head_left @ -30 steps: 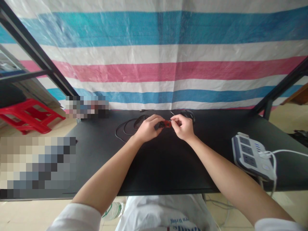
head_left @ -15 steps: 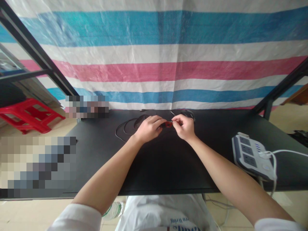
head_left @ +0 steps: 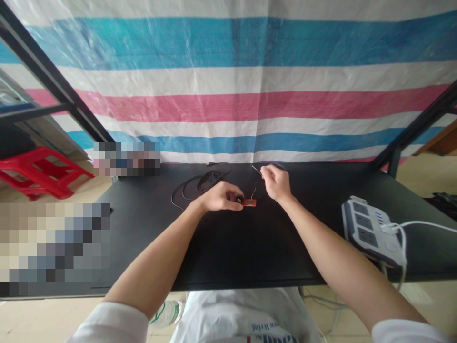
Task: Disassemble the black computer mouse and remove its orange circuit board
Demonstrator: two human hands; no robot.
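Held in my left hand [head_left: 222,196] is a small orange circuit board [head_left: 251,203] with a black round part [head_left: 239,198] at its left end. Thumb and fingers curl around that black end, and the board points right. A thin dark wire [head_left: 254,189] rises from the board. My right hand [head_left: 276,182], apart from the board, is closed on a thin metal-tipped tool [head_left: 255,169]; its tip points up and left, and the fingers hide the rest. Behind the right hand a black rounded object [head_left: 280,166] shows only partly. Left of the board lies a coiled black cable [head_left: 209,180].
The black table [head_left: 257,252] bears a power strip [head_left: 371,233] with white cables at right. A striped sheet [head_left: 228,105] hangs behind. Black frame posts [head_left: 87,121] stand at the sides. A red stool [head_left: 44,169] is at left, a plastic bottle [head_left: 167,313] below the front edge.
My hands have moved apart. The left hand has come nearer with the board, now more exposed; the right hand has left the board and moved slightly up.
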